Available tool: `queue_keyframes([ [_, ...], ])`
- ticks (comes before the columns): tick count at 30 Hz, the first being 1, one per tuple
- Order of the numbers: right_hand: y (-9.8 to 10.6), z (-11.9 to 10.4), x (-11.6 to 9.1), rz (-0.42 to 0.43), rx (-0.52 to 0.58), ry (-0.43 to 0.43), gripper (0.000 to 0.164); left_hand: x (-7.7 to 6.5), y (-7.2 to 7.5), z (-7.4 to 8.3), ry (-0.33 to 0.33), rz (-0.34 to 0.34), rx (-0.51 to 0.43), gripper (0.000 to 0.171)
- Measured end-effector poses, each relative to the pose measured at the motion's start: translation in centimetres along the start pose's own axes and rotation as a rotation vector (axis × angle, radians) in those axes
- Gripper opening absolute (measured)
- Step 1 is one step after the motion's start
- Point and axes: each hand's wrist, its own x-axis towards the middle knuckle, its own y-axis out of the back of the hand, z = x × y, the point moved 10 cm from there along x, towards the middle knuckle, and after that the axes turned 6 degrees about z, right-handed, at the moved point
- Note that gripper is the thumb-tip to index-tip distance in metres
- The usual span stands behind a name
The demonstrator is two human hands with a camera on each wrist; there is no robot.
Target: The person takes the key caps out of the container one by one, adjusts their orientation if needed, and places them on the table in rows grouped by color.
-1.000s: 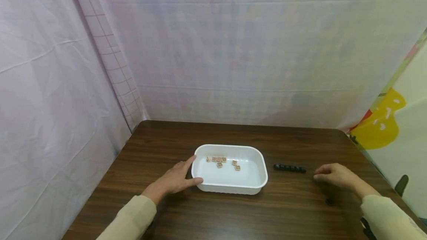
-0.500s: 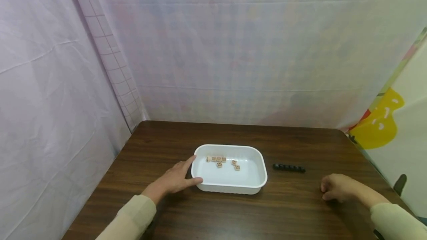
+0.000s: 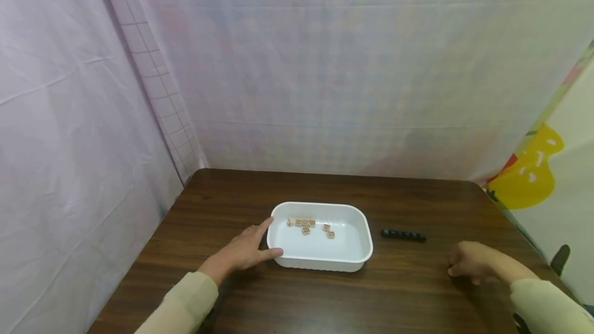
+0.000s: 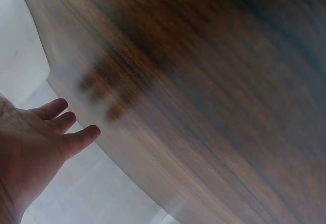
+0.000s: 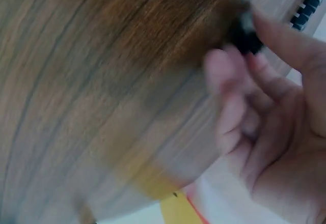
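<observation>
My left hand (image 3: 238, 248) rests at the left end of a white tray (image 3: 320, 264), thumb and forefinger spread along its rim. In the left wrist view the other fingers (image 4: 81, 138) stretch out straight beside the tray. Several small tan blocks with dark marks (image 3: 305, 222) lie inside, mostly toward the back left. My right hand (image 3: 475, 261) is low over the table at the right, pinching a small black block (image 5: 247, 39) between thumb and fingers. Back and left of that hand lies a straight row of joined black blocks (image 3: 403, 235).
The brown wooden table (image 3: 334, 187) meets a pale curtain (image 3: 325, 92) at its back edge. White cloth (image 3: 69, 143) hangs at the left. Beyond the right edge is a sheet with a yellow printed shape (image 3: 529, 179).
My right hand has moved toward me and slightly right, onto the small black block that lay on the table, and now pinches it. The left hand and tray stay put.
</observation>
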Motion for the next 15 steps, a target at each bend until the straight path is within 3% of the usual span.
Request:
queue_keyframes([
  [4, 2.2, -1.1, 1.1, 0.207, -0.081, 0.154, 0.015, 0.1, 0.0, -0.1, 0.002, 0.001, -0.001, 0.101],
  [6, 2.8, -1.2, 1.4, 0.265, -0.084, 0.162, 0.016, 0.2, -0.1, -0.2, 0.004, 0.002, 0.001, 0.101],
  [10, 2.6, -0.7, 2.1, 0.264, 0.051, 0.114, 0.023, 0.2, -0.1, -0.2, 0.006, 0.006, 0.003, 0.100],
  [15, 2.2, -0.6, 2.6, 0.287, 0.121, 0.118, 0.025, 0.1, 0.0, -0.1, 0.007, 0.008, 0.002, 0.100],
])
